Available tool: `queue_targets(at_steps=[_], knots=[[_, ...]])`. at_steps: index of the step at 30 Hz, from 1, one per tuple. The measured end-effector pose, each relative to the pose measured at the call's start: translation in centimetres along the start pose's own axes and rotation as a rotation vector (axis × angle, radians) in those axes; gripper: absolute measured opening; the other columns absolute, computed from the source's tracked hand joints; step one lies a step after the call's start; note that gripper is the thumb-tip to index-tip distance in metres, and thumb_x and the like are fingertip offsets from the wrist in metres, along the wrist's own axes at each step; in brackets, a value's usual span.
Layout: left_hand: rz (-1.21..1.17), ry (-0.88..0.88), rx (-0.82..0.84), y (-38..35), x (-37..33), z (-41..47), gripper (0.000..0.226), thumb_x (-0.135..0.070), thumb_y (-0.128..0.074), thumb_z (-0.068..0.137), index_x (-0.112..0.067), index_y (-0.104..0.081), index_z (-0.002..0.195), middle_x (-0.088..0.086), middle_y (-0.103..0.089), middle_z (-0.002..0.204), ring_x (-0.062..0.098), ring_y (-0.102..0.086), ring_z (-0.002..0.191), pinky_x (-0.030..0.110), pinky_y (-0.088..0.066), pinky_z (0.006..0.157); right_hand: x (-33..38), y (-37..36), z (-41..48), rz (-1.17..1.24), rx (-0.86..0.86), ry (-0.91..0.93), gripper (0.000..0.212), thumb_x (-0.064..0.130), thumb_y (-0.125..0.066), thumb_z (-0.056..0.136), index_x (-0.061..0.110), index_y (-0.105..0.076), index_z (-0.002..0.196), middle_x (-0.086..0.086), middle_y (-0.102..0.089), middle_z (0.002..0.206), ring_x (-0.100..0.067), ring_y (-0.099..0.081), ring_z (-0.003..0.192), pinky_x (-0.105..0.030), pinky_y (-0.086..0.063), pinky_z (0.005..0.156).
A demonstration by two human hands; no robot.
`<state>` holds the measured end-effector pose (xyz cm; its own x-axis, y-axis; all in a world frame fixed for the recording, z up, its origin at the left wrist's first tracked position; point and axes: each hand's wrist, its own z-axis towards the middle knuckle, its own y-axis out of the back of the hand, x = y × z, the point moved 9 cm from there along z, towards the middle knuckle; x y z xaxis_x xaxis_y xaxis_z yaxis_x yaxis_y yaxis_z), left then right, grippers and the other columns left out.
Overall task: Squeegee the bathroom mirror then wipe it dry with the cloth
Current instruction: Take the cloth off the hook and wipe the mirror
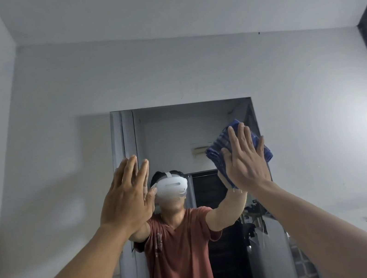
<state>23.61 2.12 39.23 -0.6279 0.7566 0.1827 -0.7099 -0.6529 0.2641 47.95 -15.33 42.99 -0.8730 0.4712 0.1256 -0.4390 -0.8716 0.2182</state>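
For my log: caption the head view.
Right hand presses blue checked cloth on rectangular wall mirror; left hand flat on it.

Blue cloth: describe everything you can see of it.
The cloth is blue with faint paler stripes, a soft woven fabric bunched into folds. It lies against the mirror near its upper right corner, pressed there by the right hand, whose straight fingers spread over it. The hand hides its middle; blue edges show above the fingertips, left of the thumb and right of the little finger. Whether it is wet cannot be told.
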Motion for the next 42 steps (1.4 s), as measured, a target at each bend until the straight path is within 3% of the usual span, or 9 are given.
queue_targets(at_steps=[8, 15, 27, 32, 36, 42], knots=[[-0.007, -0.007, -0.008, 0.0, -0.4, -1.7, 0.07, -0.041, -0.059, 0.094, -0.012, -0.036, 0.153, 0.019, -0.029, 0.159, 0.037, -0.027, 0.148, 0.05, -0.035, 0.117, 4.6, -0.2, 0.5, 0.024, -0.007, 0.055, 0.065, 0.046, -0.014, 0.103, 0.017, -0.009, 0.161, -0.01, -0.002, 0.169, -0.025, 0.004, 0.156, -0.06, 0.001, 0.123], [-0.089, -0.051, 0.035, -1.9, -1.6, -8.9, 0.067, -0.04, -0.06, 0.094, -0.013, -0.038, 0.152, 0.012, -0.035, 0.157, 0.029, -0.03, 0.148, 0.046, -0.039, 0.115, 9.1, -0.5, 0.8, 0.039, 0.011, 0.135, 0.065, 0.045, -0.017, 0.103, 0.015, -0.01, 0.161, -0.013, -0.003, 0.169, -0.027, 0.003, 0.156, -0.061, 0.0, 0.123], [-0.032, -0.045, 0.052, -2.5, -1.8, -11.4, 0.063, -0.04, -0.05, 0.097, -0.012, -0.038, 0.153, 0.013, -0.034, 0.159, 0.03, -0.029, 0.148, 0.044, -0.037, 0.116, 21.1, -1.5, 4.0, 0.086, 0.089, 0.348, 0.069, 0.034, -0.028, 0.101, 0.009, 0.0, 0.16, -0.007, 0.0, 0.169, -0.021, 0.005, 0.156, -0.056, 0.006, 0.124], [-0.042, -0.064, 0.064, -2.9, -2.2, -14.2, 0.066, -0.038, -0.054, 0.095, -0.01, -0.038, 0.152, 0.014, -0.034, 0.16, 0.028, -0.03, 0.149, 0.041, -0.04, 0.114, 24.2, -2.1, 3.9, 0.043, 0.087, 0.445, 0.067, 0.038, -0.023, 0.101, 0.012, -0.006, 0.16, -0.006, -0.003, 0.169, -0.021, 0.002, 0.156, -0.058, 0.003, 0.123], [-0.031, -0.058, 0.085, -3.3, -2.2, -15.5, 0.065, -0.039, -0.053, 0.096, -0.009, -0.038, 0.152, 0.013, -0.031, 0.161, 0.027, -0.027, 0.15, 0.038, -0.039, 0.115, 25.7, -2.4, 2.2, -0.011, 0.079, 0.601, 0.067, 0.049, -0.022, 0.104, 0.014, -0.012, 0.16, -0.004, -0.008, 0.169, -0.019, -0.002, 0.156, -0.057, 0.003, 0.124], [-0.051, -0.029, 0.078, -3.1, -2.2, -15.8, 0.063, -0.038, -0.054, 0.095, -0.008, -0.043, 0.149, 0.013, -0.037, 0.158, 0.026, -0.032, 0.148, 0.036, -0.04, 0.114, 27.3, -4.1, -2.5, -0.119, 0.16, 0.974, 0.061, 0.043, -0.023, 0.106, 0.015, -0.014, 0.16, 0.0, -0.014, 0.168, -0.017, -0.008, 0.155, -0.054, 0.0, 0.125]])
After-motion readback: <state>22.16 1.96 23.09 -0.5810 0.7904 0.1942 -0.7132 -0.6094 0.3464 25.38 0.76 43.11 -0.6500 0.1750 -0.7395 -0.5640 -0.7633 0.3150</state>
